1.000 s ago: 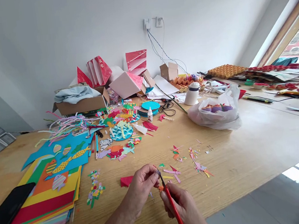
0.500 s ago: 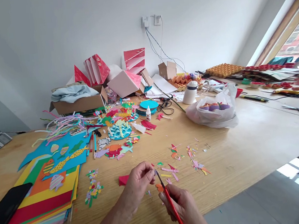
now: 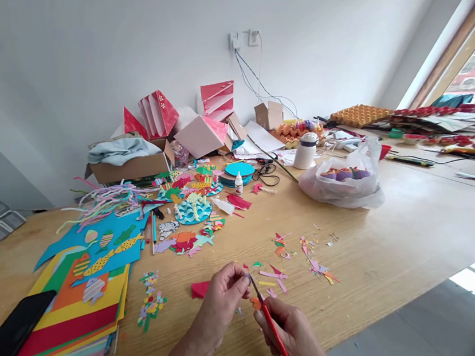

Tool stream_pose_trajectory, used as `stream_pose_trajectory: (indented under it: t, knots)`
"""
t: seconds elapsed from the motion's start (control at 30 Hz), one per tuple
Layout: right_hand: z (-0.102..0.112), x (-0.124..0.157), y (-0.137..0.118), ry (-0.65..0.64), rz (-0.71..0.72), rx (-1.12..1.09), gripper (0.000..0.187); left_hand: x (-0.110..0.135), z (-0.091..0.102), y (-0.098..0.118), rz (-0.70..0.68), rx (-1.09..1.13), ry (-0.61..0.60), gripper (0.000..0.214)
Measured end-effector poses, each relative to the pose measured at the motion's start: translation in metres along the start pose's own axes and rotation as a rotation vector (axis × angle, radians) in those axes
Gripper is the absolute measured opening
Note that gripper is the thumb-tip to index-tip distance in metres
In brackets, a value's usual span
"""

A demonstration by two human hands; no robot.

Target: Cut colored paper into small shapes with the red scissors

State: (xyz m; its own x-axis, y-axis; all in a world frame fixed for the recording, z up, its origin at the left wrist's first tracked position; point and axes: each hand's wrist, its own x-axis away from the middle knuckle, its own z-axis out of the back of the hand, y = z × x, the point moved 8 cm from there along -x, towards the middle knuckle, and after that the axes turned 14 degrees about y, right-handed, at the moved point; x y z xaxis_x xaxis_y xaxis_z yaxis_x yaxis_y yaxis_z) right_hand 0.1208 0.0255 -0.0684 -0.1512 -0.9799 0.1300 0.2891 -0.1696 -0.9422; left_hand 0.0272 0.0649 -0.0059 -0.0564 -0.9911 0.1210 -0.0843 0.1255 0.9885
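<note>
Red-handled scissors (image 3: 274, 332) are gripped in my right hand (image 3: 291, 327), their blades pointing up and away toward my other hand. My left hand (image 3: 228, 292) is pinched on a tiny purplish piece of paper (image 3: 247, 278), mostly hidden by the fingertips, right at the scissor tips. Partly behind the left wrist lies a red piece of paper (image 3: 200, 289). Beyond the blades, pink paper scraps (image 3: 275, 274) and an orange scrap (image 3: 255, 302) lie on the table.
Coloured paper sheets (image 3: 64, 320) and a black phone (image 3: 26, 328) lie at left. Small cut shapes (image 3: 151, 304) sit nearby. Decorated blue discs (image 3: 192, 211), a glue bottle (image 3: 238, 182) and a plastic bag (image 3: 342, 188) stand farther back. The table's front edge (image 3: 392, 307) runs at right.
The whole view has shifted slightly, with the table things a little lower and to the right. Both hands keep nearly the same pose, with the scissor tips still at the left fingertips.
</note>
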Motion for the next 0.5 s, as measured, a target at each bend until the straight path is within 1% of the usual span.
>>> stream_pose_trajectory:
  t: [0.23,0.5]
  knots:
    - [0.005,-0.0001,-0.007,0.02,0.069,0.038,0.034,0.0011,-0.0031,-0.0011,0.035,-0.013,-0.048,0.019]
    - [0.0083,0.0015,-0.005,0.028,0.037,0.061,0.037,-0.0021,0.0022,-0.004,0.031,-0.062,-0.017,0.016]
